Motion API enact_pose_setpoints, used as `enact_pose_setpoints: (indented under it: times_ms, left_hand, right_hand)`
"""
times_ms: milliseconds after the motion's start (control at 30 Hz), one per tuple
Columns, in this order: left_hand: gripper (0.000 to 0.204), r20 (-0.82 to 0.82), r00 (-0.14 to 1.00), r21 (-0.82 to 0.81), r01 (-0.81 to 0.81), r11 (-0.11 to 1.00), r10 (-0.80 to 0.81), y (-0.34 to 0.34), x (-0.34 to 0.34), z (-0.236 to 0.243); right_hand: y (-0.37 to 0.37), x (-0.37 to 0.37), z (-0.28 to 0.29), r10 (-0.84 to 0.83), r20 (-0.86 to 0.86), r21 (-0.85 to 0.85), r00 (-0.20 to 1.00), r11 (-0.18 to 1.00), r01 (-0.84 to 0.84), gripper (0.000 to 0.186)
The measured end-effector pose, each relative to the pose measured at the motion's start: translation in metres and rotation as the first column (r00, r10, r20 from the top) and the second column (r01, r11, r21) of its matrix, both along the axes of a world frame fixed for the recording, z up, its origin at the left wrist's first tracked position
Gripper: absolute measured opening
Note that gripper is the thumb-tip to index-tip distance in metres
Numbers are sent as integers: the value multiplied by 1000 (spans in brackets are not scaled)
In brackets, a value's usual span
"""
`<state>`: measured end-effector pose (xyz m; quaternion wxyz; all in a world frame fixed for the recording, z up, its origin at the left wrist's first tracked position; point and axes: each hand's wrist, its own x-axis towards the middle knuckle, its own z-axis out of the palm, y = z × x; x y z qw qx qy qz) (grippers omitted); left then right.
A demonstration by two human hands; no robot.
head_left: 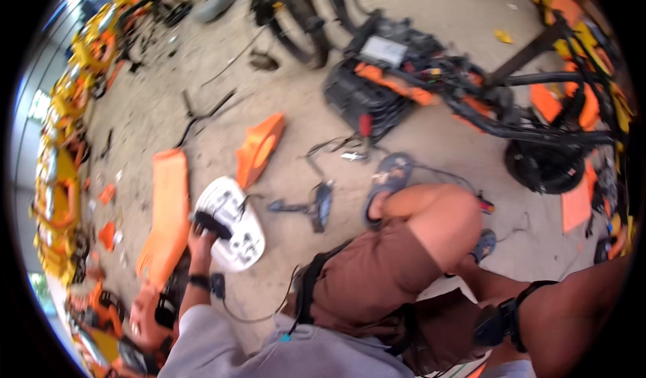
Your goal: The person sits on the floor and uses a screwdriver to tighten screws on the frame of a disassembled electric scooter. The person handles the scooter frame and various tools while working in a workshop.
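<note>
My left hand (200, 241) is closed on a dark elongated part (214, 225), whose kind blur hides. This part lies over a white oval panel (247, 240) on the floor, with dark marks or holes across it. Beside the panel rest a long orange panel (169, 193) and a pointed orange fairing piece (260, 148). To its right is a small bracket-like part (320, 208) with a dark arm. My right hand (582, 304) is raised close at the lower right, large and blurred; its fingers run out of the picture. Each wrist wears a black strap.
A partly stripped vehicle frame (531, 78) with a black ribbed box (373, 88) stands ahead and to the right. A red-handled tool (365, 126) is near my sandalled foot (390, 179). Yellow and orange vehicles (57, 196) line the left side. A bent black tube (195, 119) lies on the floor.
</note>
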<state>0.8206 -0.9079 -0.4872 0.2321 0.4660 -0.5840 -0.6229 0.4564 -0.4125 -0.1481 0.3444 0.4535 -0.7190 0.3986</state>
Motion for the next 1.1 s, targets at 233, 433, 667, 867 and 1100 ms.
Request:
enact_pose_setpoints:
  times_ms: [233,433,667,867,1100]
  left_hand:
    - [48,663,747,41,-98,994,46,-5,121,-86]
    - [66,516,754,238,-582,777,407,67,83,-105]
    - [56,593,704,-673,169,720,390,80,-36,-109]
    - [47,567,728,-188,569,800,-385,136,-203,-89]
    - [77,946,263,-35,666,745,-191,183,-275,-98]
  right_hand:
    - [-26,-31,13,25,64,-7,998,1000,-25,48]
    - [-5,-16,14,19,59,-16,998,1000,-18,50]
    - [-12,-43,3,-29,353,-253,935,959,125,53]
    - [21,-91,-64,66,949,-214,309,855,472,35]
    - [41,-96,-78,86,985,-151,147,839,522,33]
